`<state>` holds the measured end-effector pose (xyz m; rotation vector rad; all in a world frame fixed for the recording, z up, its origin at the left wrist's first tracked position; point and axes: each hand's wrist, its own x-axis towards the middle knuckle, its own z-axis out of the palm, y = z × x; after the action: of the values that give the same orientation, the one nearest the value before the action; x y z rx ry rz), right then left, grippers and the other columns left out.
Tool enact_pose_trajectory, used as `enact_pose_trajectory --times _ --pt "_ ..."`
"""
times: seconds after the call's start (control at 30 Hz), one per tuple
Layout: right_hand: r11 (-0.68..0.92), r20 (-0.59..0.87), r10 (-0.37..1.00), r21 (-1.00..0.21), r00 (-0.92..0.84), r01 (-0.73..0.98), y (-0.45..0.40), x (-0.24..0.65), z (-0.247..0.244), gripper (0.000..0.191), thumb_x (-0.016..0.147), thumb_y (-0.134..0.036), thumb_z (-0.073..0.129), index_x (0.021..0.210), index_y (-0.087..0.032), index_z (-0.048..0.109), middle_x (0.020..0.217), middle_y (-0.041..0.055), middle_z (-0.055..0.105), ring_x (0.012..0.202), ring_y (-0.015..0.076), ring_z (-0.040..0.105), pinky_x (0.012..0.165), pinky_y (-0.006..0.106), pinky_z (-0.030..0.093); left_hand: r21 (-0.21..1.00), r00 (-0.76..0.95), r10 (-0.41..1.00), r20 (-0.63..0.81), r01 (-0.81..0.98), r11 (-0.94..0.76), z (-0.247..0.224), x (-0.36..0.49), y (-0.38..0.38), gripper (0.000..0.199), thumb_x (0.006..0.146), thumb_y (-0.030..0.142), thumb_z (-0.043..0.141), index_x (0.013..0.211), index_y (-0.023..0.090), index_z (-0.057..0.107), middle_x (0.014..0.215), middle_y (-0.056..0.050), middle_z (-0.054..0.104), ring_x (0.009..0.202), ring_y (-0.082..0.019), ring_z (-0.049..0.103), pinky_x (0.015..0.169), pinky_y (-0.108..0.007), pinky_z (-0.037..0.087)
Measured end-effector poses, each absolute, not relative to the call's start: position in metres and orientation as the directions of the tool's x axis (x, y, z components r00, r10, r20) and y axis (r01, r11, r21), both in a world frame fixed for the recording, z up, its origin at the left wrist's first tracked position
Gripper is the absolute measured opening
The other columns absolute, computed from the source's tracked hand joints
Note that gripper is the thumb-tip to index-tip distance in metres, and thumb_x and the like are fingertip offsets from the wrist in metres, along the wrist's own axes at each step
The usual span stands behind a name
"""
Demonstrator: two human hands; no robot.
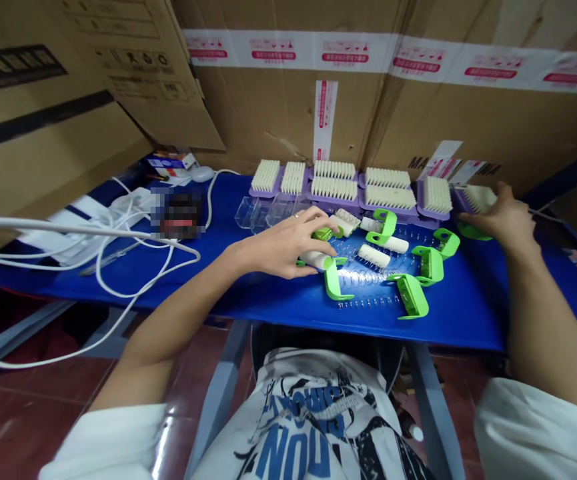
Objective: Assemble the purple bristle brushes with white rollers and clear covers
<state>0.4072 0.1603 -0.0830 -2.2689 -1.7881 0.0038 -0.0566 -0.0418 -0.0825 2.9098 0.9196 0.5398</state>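
My left hand [301,243] is over the middle of the blue table, its curved fingers around a white roller [315,259] with a green piece [324,233] beside it. At the right end of the row, my right hand [508,217] has thumb and fingers around a purple-backed block with white bristles [479,197]; a green part [474,231] shows just below the thumb. Between the hands lie loose white rollers [374,256], several bright green U-shaped brackets [411,297] and rows of small metal springs [368,303].
More purple blocks with white bristles [335,189] line the back, against a cardboard wall [268,107]. Clear plastic boxes [253,213] stand left of the rollers. White cables [113,260] tangle across the left side, near a blurred dark object [181,213] and a small box [171,160].
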Motion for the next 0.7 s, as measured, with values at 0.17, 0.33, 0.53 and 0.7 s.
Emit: enact_pose_trajectory --times 0.17,0.33,0.53,0.7 --pt "-0.287 0.253 0.879 -0.396 0.404 0.872 0.156 0.399 -0.074 0.105 0.085 -0.043 0.103 0.177 -0.024 0.055 0.167 0.038 0.063 0.164 0.0555 0.057 0.125 0.064 0.045 0.174 0.77 0.543 0.335 0.516 -0.839 -0.079 -0.058 -0.041 0.019 0.097 0.017 0.081 0.114 0.023 0.077 0.156 -0.018 0.066 0.153 -0.043 0.054 0.121 -0.066 0.058" --pt "-0.357 0.313 0.798 -0.442 0.515 0.823 0.161 0.402 -0.068 0.103 0.078 -0.033 0.108 0.17 -0.021 0.064 0.162 0.0415 0.065 0.162 0.0564 0.059 0.124 0.068 0.044 0.247 0.719 0.447 0.533 0.372 -0.895 -0.07 -0.057 -0.042 0.024 0.095 0.01 0.077 0.114 0.026 0.077 0.143 -0.013 0.078 0.143 -0.036 0.067 0.12 -0.06 0.06" --pt "-0.394 0.379 0.722 -0.463 0.579 0.794 0.164 0.399 -0.062 0.106 0.07 -0.034 0.113 0.164 -0.018 0.065 0.157 0.0417 0.067 0.156 0.0545 0.065 0.119 0.065 0.047 0.209 0.494 0.414 0.765 0.418 -0.884 -0.073 -0.041 -0.022 0.04 0.097 0.017 0.083 0.135 0.03 0.08 0.121 -0.007 0.083 0.122 -0.03 0.077 0.108 -0.051 0.064" --pt "-0.323 0.523 0.62 -0.51 0.585 0.798 0.16 0.397 -0.056 0.097 0.075 -0.027 0.104 0.159 -0.018 0.058 0.141 0.034 0.078 0.14 0.0512 0.076 0.113 0.063 0.052 0.037 0.705 0.5 0.502 0.56 -0.828 -0.079 -0.011 0.014 0.049 0.102 0.011 0.068 0.147 0.028 0.08 0.131 -0.014 0.077 0.103 -0.027 0.077 0.088 -0.043 0.063"
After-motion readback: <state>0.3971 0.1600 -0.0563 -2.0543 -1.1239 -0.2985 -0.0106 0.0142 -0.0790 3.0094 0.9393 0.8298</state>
